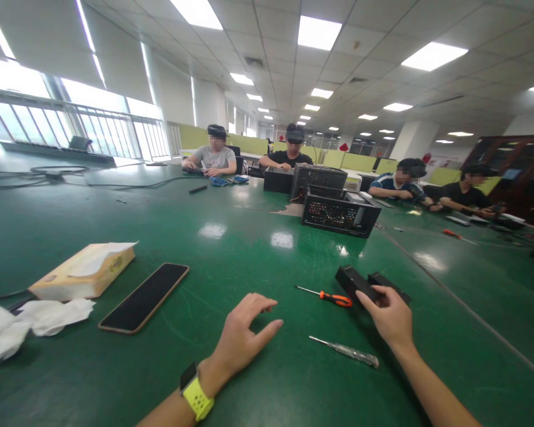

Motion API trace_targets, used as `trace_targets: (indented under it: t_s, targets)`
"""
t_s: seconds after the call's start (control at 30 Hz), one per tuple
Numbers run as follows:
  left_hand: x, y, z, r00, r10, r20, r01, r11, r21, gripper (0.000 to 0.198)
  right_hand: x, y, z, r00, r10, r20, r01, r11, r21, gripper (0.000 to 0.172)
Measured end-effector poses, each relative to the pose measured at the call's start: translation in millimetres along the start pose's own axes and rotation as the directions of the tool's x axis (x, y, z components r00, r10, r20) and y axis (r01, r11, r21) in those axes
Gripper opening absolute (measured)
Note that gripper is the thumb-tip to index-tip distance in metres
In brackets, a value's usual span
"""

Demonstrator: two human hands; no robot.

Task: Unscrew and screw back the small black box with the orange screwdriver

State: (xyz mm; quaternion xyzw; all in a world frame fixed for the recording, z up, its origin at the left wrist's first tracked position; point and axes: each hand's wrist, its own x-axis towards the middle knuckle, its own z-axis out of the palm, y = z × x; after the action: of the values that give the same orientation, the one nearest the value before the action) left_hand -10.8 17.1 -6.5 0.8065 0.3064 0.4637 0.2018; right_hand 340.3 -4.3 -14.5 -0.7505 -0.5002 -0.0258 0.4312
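My right hand grips a black block-shaped part at the right, its thumb on the near side. Beside it, partly behind my fingers, lies a second black part. My left hand, with a yellow-strapped watch on the wrist, hovers over or rests on the green table; its fingers are apart and hold nothing. Between the hands lie an orange-and-black screwdriver, close to the held part, and a clear-handled screwdriver nearer to me.
At the left are a phone, a tissue pack and crumpled tissues. Ahead stands an open black metal case with other equipment behind. Several people sit across the table. Another orange screwdriver lies far right.
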Motion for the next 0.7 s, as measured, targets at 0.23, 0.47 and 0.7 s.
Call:
trace_targets:
  t_s: [0.23,0.47,0.7]
  targets:
    - [-0.8,1.5,3.1,1.000,-0.002,0.024,0.001,1.000,0.029,0.018,16.3,18.3,4.8,0.996,0.086,0.000,-0.085,0.981,-0.174,0.060]
    - [-2.1,1.8,1.8,0.999,-0.020,0.024,0.019,0.999,0.050,0.020,11.8,17.5,-14.9,0.989,0.074,0.127,-0.047,0.977,-0.207,0.058]
    - [0.0,3.2,1.7,0.998,-0.030,0.051,0.026,0.997,0.069,0.019,1.8,18.1,-4.5,0.948,-0.122,0.293,0.133,0.991,-0.019,0.052]
